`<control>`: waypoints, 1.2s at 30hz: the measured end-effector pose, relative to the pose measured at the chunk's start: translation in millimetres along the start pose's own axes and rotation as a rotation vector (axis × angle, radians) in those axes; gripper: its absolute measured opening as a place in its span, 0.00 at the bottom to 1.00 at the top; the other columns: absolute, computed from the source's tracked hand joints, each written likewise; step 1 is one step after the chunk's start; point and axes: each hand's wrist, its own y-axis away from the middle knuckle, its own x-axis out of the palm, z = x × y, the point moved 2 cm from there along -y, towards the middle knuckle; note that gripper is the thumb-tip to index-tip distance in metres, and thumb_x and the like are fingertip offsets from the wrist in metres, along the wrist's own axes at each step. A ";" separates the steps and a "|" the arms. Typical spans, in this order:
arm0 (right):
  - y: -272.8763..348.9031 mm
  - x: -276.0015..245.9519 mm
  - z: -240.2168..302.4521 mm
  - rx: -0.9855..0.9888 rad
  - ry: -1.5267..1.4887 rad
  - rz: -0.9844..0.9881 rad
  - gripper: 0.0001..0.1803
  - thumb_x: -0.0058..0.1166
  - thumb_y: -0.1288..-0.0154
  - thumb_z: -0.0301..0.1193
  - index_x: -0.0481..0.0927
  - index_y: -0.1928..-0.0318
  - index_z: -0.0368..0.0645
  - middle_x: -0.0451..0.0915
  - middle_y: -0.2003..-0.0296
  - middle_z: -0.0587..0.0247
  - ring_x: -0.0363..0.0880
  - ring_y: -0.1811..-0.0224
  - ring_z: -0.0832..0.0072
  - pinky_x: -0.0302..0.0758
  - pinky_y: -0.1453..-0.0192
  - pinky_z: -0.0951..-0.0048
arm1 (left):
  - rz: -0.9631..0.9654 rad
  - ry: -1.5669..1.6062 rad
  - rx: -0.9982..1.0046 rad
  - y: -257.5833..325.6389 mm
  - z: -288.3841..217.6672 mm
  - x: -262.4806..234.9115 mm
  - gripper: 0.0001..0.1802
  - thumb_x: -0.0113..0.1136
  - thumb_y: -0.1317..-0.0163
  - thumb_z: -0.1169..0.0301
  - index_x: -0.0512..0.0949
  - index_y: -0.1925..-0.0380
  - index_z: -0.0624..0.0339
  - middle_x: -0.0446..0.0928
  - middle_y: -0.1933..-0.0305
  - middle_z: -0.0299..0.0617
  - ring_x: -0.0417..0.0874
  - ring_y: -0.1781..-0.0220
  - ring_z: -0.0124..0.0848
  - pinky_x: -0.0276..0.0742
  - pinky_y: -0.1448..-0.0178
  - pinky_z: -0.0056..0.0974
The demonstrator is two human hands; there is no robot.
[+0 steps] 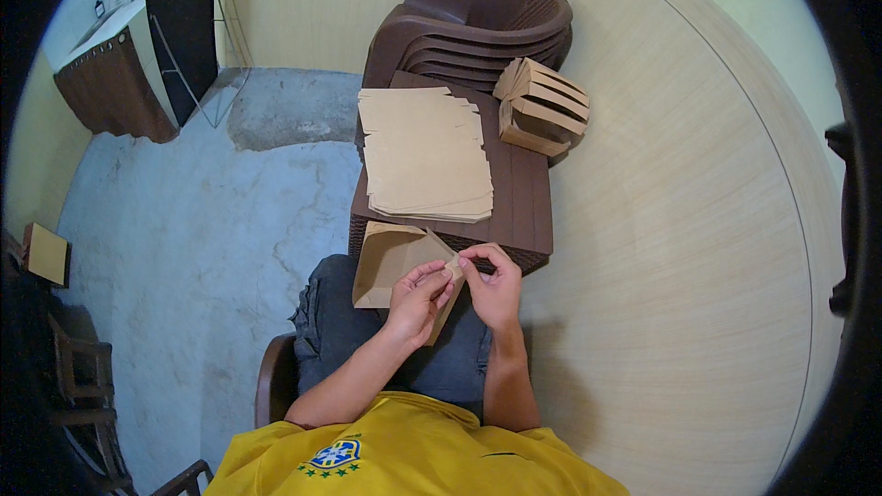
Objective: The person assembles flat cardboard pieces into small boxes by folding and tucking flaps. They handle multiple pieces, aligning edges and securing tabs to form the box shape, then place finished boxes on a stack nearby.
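A partly folded kraft paper box [384,266] rests over my lap, its open side facing up and its walls raised at the left and back. My left hand [418,305] is closed on the box's right wall, thumb and fingers pinching near its upper edge. Just to the right, my right hand [494,289] pinches a small flap or corner of the same wall between thumb and forefinger. The two sets of fingertips nearly meet there. What lies exactly between them is partly hidden by the fingers.
Ahead, a brown plastic table [521,211] carries a stack of flat kraft sheets [427,154] with notched edges. Several folded kraft boxes [542,110] sit at its back right. Stacked brown chairs [478,23] stand behind, and a wooden wall [680,220] runs along the right.
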 end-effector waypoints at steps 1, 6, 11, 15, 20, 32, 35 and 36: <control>-0.3 -0.9 0.0 0.017 -0.002 0.001 0.05 0.67 0.30 0.20 0.87 0.55 0.32 0.89 0.57 0.57 0.87 0.52 0.72 0.82 0.45 0.70 | 0.026 0.007 0.003 -0.3 0.2 0.9 0.15 0.68 0.26 0.78 0.79 0.42 0.63 0.86 0.51 0.41 0.88 0.52 0.29 0.87 0.45 0.32; -2.5 -1.7 -3.3 0.043 0.051 0.037 0.08 0.65 0.30 0.18 0.88 0.53 0.32 0.88 0.57 0.58 0.87 0.52 0.72 0.84 0.47 0.70 | -0.005 0.055 -0.047 -2.2 0.8 1.6 0.15 0.65 0.24 0.78 0.80 0.40 0.65 0.85 0.51 0.40 0.88 0.52 0.27 0.87 0.44 0.30; -3.9 -4.0 -2.0 0.053 0.090 0.100 0.13 0.65 0.34 0.18 0.89 0.49 0.34 0.87 0.56 0.58 0.88 0.54 0.72 0.88 0.49 0.70 | 0.080 0.067 -0.139 -6.6 -2.8 -3.3 0.18 0.62 0.22 0.77 0.78 0.35 0.68 0.85 0.52 0.39 0.87 0.54 0.25 0.87 0.45 0.28; -4.2 -11.1 8.5 0.058 0.207 0.180 0.14 0.63 0.35 0.16 0.89 0.49 0.35 0.85 0.55 0.60 0.86 0.52 0.75 0.88 0.47 0.72 | 0.093 0.064 -0.178 -7.6 -1.5 -4.2 0.19 0.61 0.21 0.77 0.78 0.33 0.69 0.85 0.51 0.40 0.86 0.55 0.24 0.87 0.45 0.28; -5.7 -11.8 11.6 0.047 0.185 0.204 0.11 0.63 0.32 0.16 0.88 0.51 0.35 0.84 0.54 0.58 0.86 0.52 0.72 0.89 0.46 0.70 | 0.097 0.026 -0.150 -6.8 -2.5 -0.1 0.18 0.61 0.21 0.77 0.78 0.34 0.70 0.86 0.48 0.41 0.86 0.54 0.24 0.86 0.45 0.27; -10.0 -7.7 13.0 0.064 0.129 0.194 0.08 0.64 0.27 0.21 0.88 0.50 0.35 0.86 0.58 0.58 0.87 0.56 0.72 0.86 0.53 0.70 | 0.042 -0.049 -0.121 -6.8 -1.5 -3.1 0.17 0.63 0.21 0.74 0.77 0.36 0.62 0.85 0.51 0.37 0.85 0.55 0.23 0.83 0.49 0.29; -14.5 -6.5 4.1 0.085 0.183 0.198 0.09 0.65 0.26 0.22 0.89 0.49 0.36 0.89 0.60 0.62 0.86 0.59 0.77 0.84 0.54 0.73 | 0.061 -0.107 -0.129 -2.7 -2.2 0.2 0.17 0.63 0.20 0.74 0.77 0.35 0.60 0.84 0.52 0.35 0.84 0.55 0.24 0.80 0.49 0.30; -14.6 -5.8 -0.1 0.130 0.115 0.195 0.09 0.65 0.26 0.22 0.89 0.48 0.36 0.89 0.60 0.63 0.85 0.59 0.78 0.83 0.54 0.74 | 0.046 -0.132 -0.131 -1.2 -2.1 1.0 0.17 0.63 0.20 0.74 0.77 0.35 0.59 0.84 0.53 0.35 0.83 0.54 0.24 0.79 0.48 0.31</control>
